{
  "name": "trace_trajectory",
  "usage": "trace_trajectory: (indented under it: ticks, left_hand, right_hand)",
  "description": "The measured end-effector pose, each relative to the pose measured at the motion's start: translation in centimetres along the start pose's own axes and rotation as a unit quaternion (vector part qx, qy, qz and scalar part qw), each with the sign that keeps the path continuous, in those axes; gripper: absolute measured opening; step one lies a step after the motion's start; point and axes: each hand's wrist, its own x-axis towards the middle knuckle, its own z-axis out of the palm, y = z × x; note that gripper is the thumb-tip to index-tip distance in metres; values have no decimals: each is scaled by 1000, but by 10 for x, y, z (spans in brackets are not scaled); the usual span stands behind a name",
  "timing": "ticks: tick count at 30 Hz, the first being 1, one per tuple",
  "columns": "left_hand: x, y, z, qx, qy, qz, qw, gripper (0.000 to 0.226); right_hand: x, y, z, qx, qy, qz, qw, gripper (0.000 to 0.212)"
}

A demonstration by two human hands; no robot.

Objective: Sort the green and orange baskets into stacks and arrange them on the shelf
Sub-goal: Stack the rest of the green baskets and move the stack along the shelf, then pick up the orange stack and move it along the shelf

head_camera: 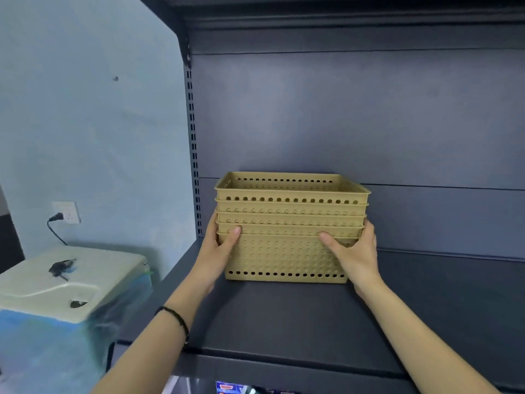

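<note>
Hands: left hand (220, 245) | right hand (353, 253) | both clasp basket stack (289, 226) | seemingly on shelf (284, 317)

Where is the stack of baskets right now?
In the head view, the basket stack sits on the dark shelf, left of centre, held between the left hand and right hand.

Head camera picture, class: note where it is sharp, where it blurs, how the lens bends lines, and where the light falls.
Head view: the stack of baskets and both hands, left hand and right hand, are fairly sharp; the bin at lower left is smeared; the shelf edge and slotted upright bow from the wide lens; light is soft, dimmer under the top shelf, no glare.
</note>
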Motion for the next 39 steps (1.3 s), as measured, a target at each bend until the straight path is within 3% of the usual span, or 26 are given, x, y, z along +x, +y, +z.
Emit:
trace_trajectory:
  ticks: [5, 11, 13, 15, 16, 18, 20, 23, 25, 29, 31, 34, 39]
  left_hand:
    - [18, -8, -7, 23, 16, 1, 1000, 57]
    - [26, 1, -11, 169, 63, 16, 983, 55]
    - [14, 10, -5, 251, 139, 86, 954, 59]
    - [-3, 20, 8, 364, 209, 195, 887, 55]
    - [-12, 24, 19, 406, 208, 251, 854, 50]
    - [-29, 26, 51, 470, 132, 336, 805, 36]
    - [-42, 23, 93, 530, 30, 365, 765, 23]
    - [-62, 23, 174, 539, -124, 365, 749, 24]
    - [-80, 22, 233, 547, -186, 392, 716, 22]
    - [-123, 27, 345, 567, -225, 453, 651, 16]
    - [-139, 36, 394, 566, -216, 461, 649, 22]
    - [-157, 49, 466, 556, -199, 453, 668, 29]
    - [-186, 68, 577, 536, -242, 439, 679, 44]
  right_hand:
    - [5, 1, 16, -4, 9, 15, 1000, 99]
    - [0, 0, 20, 15, 1, 21, 1000, 97]
    - [-1, 2, 9, 12, -35, 23, 999, 92]
    - [-3, 6, -12, -9, -46, 42, 998, 86]
    - [-4, 8, -26, -22, -38, 55, 998, 85]
    - [-9, 15, -59, -54, -33, 71, 995, 77]
    - [-16, 23, -99, -103, -59, 68, 991, 58]
    - [-27, 36, -177, -240, -104, 12, 965, 27]
    - [-34, 43, -240, -392, -121, -31, 911, 24]
    - [-56, 59, -384, -659, -90, 1, 747, 37]
    - [-66, 66, -452, -693, -65, 25, 717, 39]
    - [-74, 69, -537, -706, -44, 35, 706, 48]
    - [-72, 74, -628, -698, -21, 26, 716, 55]
